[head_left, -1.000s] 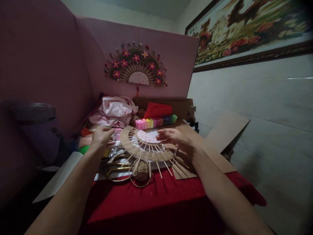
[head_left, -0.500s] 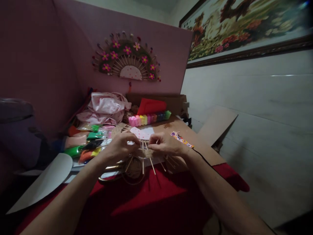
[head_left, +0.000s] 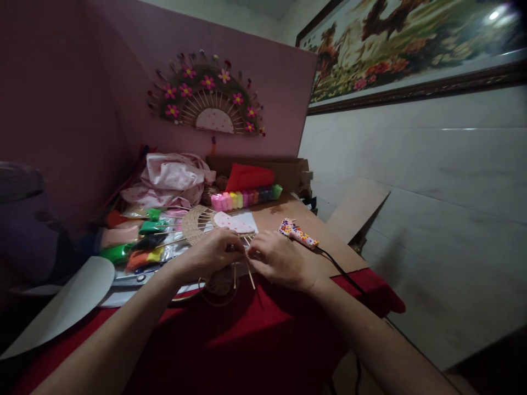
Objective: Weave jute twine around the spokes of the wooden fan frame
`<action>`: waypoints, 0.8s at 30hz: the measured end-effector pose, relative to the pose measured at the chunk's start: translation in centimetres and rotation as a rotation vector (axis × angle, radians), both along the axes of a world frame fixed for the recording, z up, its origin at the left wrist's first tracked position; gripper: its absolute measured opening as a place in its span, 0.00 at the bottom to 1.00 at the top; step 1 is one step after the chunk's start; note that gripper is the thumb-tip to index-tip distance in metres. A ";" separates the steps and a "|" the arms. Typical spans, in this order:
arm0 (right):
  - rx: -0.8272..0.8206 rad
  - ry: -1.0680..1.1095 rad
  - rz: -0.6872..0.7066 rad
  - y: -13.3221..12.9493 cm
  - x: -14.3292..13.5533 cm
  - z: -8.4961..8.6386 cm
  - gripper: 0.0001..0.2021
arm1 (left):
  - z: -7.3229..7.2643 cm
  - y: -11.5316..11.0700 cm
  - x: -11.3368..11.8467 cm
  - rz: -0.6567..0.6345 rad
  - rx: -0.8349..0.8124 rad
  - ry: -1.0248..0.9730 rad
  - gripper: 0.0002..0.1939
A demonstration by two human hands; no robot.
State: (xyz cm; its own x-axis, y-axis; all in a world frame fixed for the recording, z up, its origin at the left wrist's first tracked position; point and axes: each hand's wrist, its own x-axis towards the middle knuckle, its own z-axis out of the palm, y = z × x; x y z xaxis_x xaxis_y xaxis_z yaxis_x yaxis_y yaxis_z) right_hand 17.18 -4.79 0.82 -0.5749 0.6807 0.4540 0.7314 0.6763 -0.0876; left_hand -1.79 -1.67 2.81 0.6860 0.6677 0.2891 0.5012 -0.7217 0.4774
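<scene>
A fan of thin wooden sticks with a woven band of twine [head_left: 194, 226] lies on the table, its half-round centre of pink spotted cloth [head_left: 233, 222] toward the back. My left hand [head_left: 218, 252] is closed at the fan's near sticks, thumb and fingertips pinched together. Right beside it, my right hand [head_left: 280, 259] has its curled fingers on the same part of the fan. The fingertips of both hands nearly meet, and they hide the exact strand or stick between them. Below them, a ball of twine [head_left: 220, 282] is partly covered by my left hand.
A flower-patterned glue gun [head_left: 300, 234] with a black cord lies on cardboard at the right. Bags of coloured clay [head_left: 123, 236], scissors [head_left: 139, 278] and white card [head_left: 78, 302] are at the left. Behind are pink cloth [head_left: 173, 175], a clay row [head_left: 242, 198] and red felt [head_left: 249, 176].
My hands have come closer together over the near sticks, and my right hand has turned further over the fan. The view has shifted slightly, showing more of the glue gun and scissors.
</scene>
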 end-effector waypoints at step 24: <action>0.231 -0.243 0.067 0.0 -0.9 0.0 0.06 | -0.3 0.0 0.5 -0.002 0.090 0.110 0.08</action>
